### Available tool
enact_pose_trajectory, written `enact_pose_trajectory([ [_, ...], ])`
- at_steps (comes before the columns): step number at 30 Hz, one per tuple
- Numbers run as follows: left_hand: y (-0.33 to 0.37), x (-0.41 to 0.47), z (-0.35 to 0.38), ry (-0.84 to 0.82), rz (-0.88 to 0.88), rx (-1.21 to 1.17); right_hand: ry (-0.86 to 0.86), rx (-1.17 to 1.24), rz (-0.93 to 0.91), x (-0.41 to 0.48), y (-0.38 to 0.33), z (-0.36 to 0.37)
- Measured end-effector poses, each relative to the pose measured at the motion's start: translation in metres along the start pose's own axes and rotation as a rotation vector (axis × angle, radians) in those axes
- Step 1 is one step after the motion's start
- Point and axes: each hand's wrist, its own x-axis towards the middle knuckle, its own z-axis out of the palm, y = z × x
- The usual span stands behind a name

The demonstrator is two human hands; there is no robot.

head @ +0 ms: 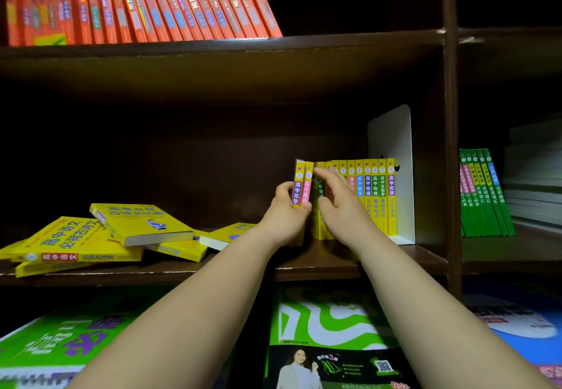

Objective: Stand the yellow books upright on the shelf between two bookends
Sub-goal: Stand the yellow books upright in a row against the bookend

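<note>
Dark shelf, left hand gripping 高中化学 book

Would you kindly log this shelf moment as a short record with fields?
left hand: grips two upright yellow books
right hand: open, resting against the standing row
white bookend: at the row's right end
second bookend: not visible
loose yellow books: lying flat in a pile at shelf left
gap: narrow, between held pair and row
</note>
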Motion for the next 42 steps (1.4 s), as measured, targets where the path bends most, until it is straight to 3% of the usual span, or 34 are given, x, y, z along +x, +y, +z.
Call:
enact_pose_trajectory([
  [4, -0.002, -0.002, -0.009, -0.094, 0.004, -0.120, -0.011, 0.018, 0.004, 0.001, -0.002, 0.002],
  [9, -0.002, 0.007, -0.008, -0.060, 0.069, 0.105, 0.070, -0.004, 0.001, 0.003, -0.001, 0.003],
  [14, -0.006, 0.014, -0.009, -0.053, 0.054, 0.111, 0.150, -0.214, 0.029, 0.009, 0.000, 0.005],
  [18, -0.013, 0.014, -0.021, -0.236, 0.029, 0.223, 0.176, -0.450, 0.025, 0.011, 0.000, 0.005],
  [20, -0.020, 0.014, -0.032, -0.294, 0.005, 0.302, 0.196, -0.563, -0.100, 0.010, -0.002, 0.002],
  [23, -0.029, 0.013, -0.043, -0.350, -0.044, 0.410, 0.020, -0.862, -0.401, 0.012, 0.001, -0.004],
  [25, -0.032, 0.014, -0.044, -0.378, -0.067, 0.419, -0.088, -0.981, -0.477, 0.015, 0.004, -0.008],
  [32, -0.027, 0.012, -0.065, -0.161, -0.068, 0.618, -0.125, -1.105, -0.490, 0.025, 0.007, -0.005],
  [37, -0.032, 0.004, -0.095, -0.295, -0.403, 0.822, -0.164, -1.170, -0.504, 0.039, 0.002, 0.002],
  [42, -0.037, 0.000, -0.091, -0.227, -0.360, 0.847, -0.132, -1.072, -0.466, 0.037, 0.005, 0.008],
])
